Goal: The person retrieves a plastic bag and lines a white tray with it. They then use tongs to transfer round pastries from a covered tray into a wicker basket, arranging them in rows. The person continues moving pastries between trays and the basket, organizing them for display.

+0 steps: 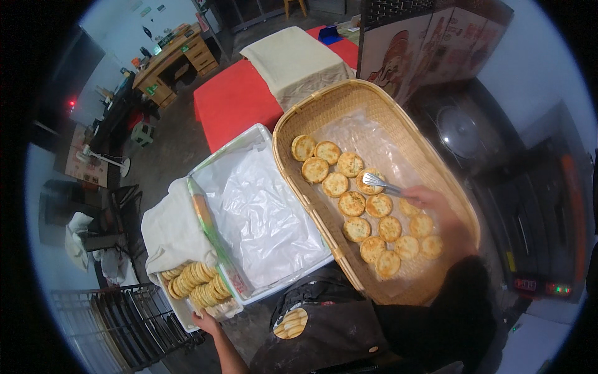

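Note:
My right hand [428, 198] is closed round metal tongs [385, 184], held over the large woven basket [300, 194] on the right. Their tips touch or hover just over one round golden cake [369, 186]; a firm grip on it cannot be made out. Several more browned cakes [352, 204] lie flat in loose rows on clear plastic in the basket, some partly behind my right hand. At the lower left, my left hand [207, 323] grips the near edge of a white tray [184, 316] of pale cakes standing in rows [200, 280].
Between tray and basket sits a white bin [258, 202] lined with plastic. A beige cloth [177, 227] covers the tray's far part. Beyond stands a table with a red cover [233, 100]. Dark equipment [536, 218] stands right, a rack [118, 324] lower left.

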Demonstrator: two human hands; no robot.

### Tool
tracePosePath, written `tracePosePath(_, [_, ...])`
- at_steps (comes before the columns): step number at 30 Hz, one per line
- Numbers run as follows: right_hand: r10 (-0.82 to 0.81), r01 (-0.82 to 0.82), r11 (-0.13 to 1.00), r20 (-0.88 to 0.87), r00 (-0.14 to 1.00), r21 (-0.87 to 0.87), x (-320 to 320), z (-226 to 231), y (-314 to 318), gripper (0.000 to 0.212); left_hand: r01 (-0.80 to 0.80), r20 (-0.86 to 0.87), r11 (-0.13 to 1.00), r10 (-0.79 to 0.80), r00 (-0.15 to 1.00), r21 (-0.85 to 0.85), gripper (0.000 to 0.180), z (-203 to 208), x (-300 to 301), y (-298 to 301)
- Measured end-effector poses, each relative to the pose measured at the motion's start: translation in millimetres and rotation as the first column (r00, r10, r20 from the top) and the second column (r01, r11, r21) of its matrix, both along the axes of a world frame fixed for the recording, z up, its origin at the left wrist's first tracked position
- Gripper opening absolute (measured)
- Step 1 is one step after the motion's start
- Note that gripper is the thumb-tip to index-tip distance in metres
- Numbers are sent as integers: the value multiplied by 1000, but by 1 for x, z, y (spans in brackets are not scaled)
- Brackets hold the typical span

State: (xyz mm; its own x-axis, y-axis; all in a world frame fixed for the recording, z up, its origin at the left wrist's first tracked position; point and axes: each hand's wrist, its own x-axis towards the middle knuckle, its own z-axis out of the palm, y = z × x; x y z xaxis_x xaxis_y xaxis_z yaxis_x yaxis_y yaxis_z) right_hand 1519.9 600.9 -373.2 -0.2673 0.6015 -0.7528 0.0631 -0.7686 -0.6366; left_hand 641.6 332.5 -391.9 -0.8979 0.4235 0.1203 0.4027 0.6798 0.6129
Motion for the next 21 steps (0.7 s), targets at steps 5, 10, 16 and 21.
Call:
tracePosePath(5, [-65,63,994,22,998,88,-10,-25,0,23,48,-3,999,-48,999,-9,59,4,-3,3])
tracePosePath(10, [-168,173,931,-44,985,322,-19,-3,-35,22,70,5,997,-70,998,-19,57,2,-3,5])
tracePosePath(16, [-284,182,785,82,955,592,-69,79,-66,26,140,4,980,-142,990,142,54,0,-14,12])
tracePosePath(21, [-36,49,855,-35,999,517,-176,133,-62,46,199,241,888,-318,917,414,51,12,16,29])
